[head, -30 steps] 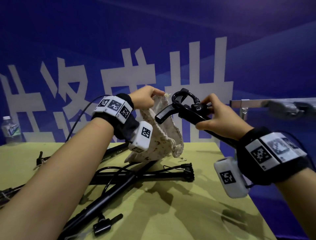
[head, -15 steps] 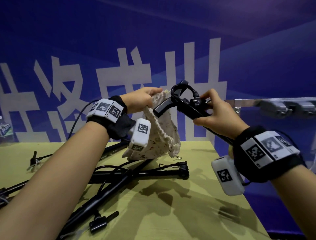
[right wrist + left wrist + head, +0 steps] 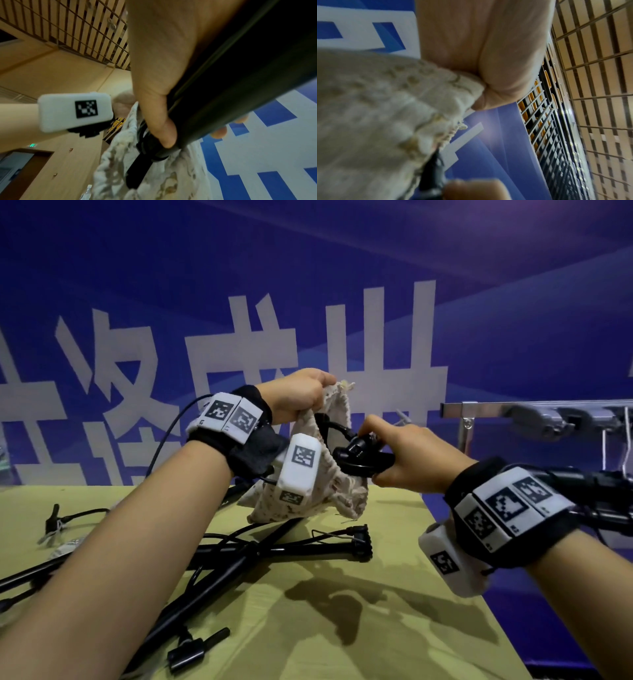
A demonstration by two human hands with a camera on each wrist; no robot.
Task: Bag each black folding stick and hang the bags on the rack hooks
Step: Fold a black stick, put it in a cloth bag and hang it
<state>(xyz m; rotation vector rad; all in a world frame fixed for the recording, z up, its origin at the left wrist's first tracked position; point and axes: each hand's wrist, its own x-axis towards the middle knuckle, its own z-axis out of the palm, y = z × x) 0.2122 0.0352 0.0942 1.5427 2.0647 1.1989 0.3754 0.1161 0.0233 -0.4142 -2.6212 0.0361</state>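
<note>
Our left hand (image 3: pixel 301 395) pinches the bag (image 3: pixel 301 505) mouth; our right hand (image 3: pixel 411 457) grips the stick (image 3: pixel 359 457), its tip inside.

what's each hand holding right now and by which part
The left hand pinches the cloth bag by its top rim. The right hand grips a black folding stick near its head end, which has entered the bag's mouth.

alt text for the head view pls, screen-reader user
Right hand pushes a black folding stick head-first into a cloth bag whose mouth the left hand holds open above a table. More sticks lie crossed on the table; a metal rack stands at right.
</note>
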